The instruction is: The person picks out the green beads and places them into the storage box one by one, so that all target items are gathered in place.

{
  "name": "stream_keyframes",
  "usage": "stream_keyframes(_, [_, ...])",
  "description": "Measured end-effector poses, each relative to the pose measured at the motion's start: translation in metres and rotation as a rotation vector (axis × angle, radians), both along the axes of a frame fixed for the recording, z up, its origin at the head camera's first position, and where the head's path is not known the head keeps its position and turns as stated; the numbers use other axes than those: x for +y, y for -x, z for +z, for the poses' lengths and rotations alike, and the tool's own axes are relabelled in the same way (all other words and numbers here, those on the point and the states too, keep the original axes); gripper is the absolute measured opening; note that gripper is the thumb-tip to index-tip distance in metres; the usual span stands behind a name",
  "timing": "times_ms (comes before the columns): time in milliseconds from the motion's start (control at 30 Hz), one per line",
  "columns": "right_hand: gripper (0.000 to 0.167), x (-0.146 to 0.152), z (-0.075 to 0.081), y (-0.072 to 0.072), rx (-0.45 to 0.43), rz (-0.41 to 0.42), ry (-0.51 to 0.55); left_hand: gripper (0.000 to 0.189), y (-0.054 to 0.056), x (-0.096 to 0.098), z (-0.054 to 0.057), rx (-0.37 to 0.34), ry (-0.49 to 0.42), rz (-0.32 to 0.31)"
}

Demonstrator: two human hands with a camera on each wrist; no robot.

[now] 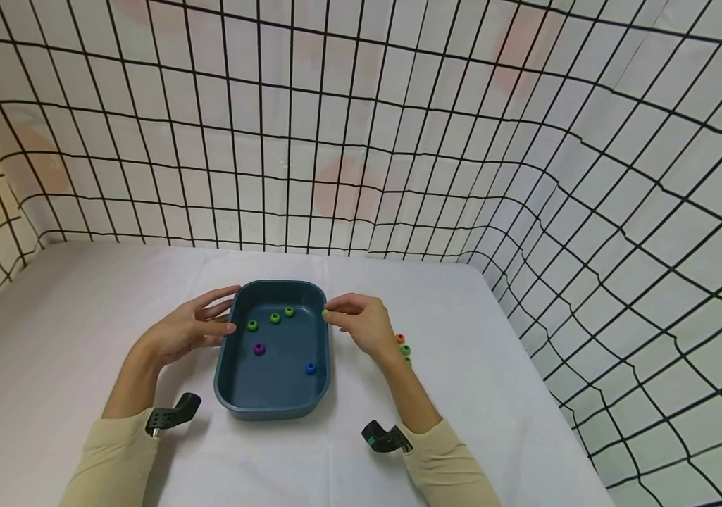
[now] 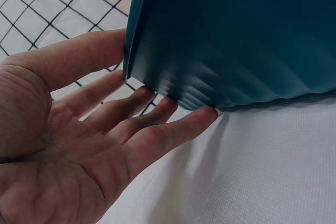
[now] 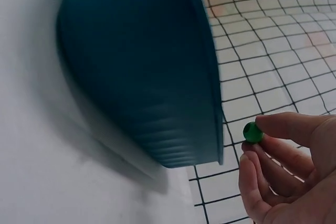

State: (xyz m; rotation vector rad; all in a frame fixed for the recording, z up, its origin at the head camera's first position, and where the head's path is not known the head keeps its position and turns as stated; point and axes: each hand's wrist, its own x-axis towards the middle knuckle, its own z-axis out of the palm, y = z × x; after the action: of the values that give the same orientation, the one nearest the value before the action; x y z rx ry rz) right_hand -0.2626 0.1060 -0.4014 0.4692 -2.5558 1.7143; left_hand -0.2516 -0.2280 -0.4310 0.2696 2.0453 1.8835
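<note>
A dark blue rectangular tray stands on the white cloth, with three green beads, a purple bead and a blue bead inside. My left hand touches its left side, thumb at the rim. In the left wrist view the other fingers stretch loosely against the ribbed outer wall. At the tray's right rim, my right hand pinches another green bead between thumb and fingertips. The right wrist view shows that bead beside the rim, its hole facing the tray.
On the cloth by my right forearm lie an orange bead and two green beads, one partly hidden by the arm. A black grid net surrounds the back and sides of the table. Each wrist carries a black camera mount.
</note>
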Motion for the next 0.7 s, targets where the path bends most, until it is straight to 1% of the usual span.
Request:
stream_keyframes(200, [0.014, -0.0074, -0.0039, -0.001, -0.014, 0.026, -0.013, 0.088, 0.0012, 0.0005, 0.0003, 0.003, 0.003, -0.002])
stream_keyframes(467, [0.012, -0.0093, -0.0097, -0.0009, -0.024, -0.005, -0.054, 0.087, 0.0018, 0.0013, -0.0006, 0.008, 0.01, 0.0])
stream_keyframes(700, [0.017, -0.0105, -0.0106, -0.0006, -0.001, 0.017, -0.097, 0.088, -0.0003, 0.0001, -0.0019, 0.011, 0.017, 0.012])
